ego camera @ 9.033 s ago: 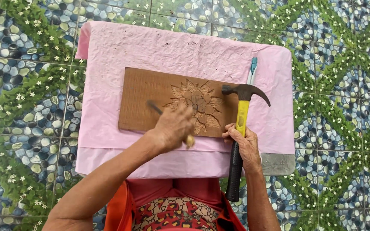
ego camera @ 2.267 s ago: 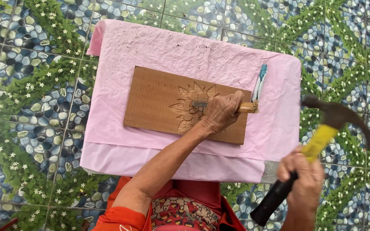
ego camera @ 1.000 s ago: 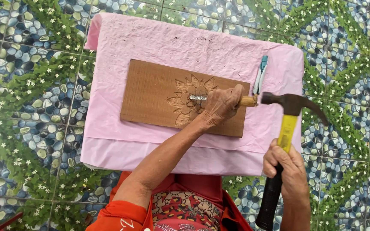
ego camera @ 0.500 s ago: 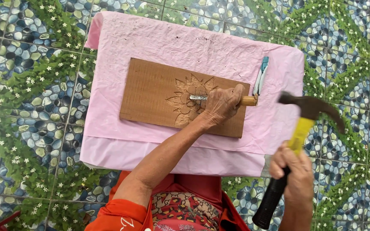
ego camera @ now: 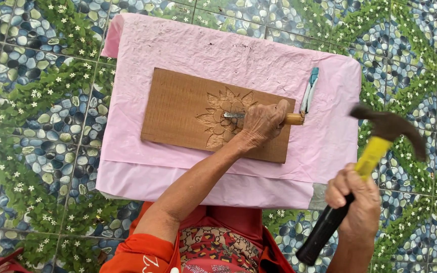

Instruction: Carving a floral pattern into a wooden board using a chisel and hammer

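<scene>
Head view: we saw left hand (ego camera: 261, 123) clenched round chisel (ego camera: 238, 116) on carved wooden board (ego camera: 178, 108), centre of pink cloth (ego camera: 228, 50); right hand (ego camera: 357, 199) gripped hammer (ego camera: 375, 146), raised right of board.

board (ego camera: 178, 108): matt carved wood | cloth (ego camera: 218, 50): pink, rough | chisel (ego camera: 292, 119): wood handle, metal blade | floor (ego camera: 26, 101): glossy tile

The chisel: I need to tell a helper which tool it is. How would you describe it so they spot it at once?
Find the pink cloth on the tiled floor, then the brown wooden board lying on it with a carved flower. The chisel lies across that flower in the left hand, metal blade on the carving, pale wooden handle poking out right; the white and teal tool beside the board lies untouched.
</scene>
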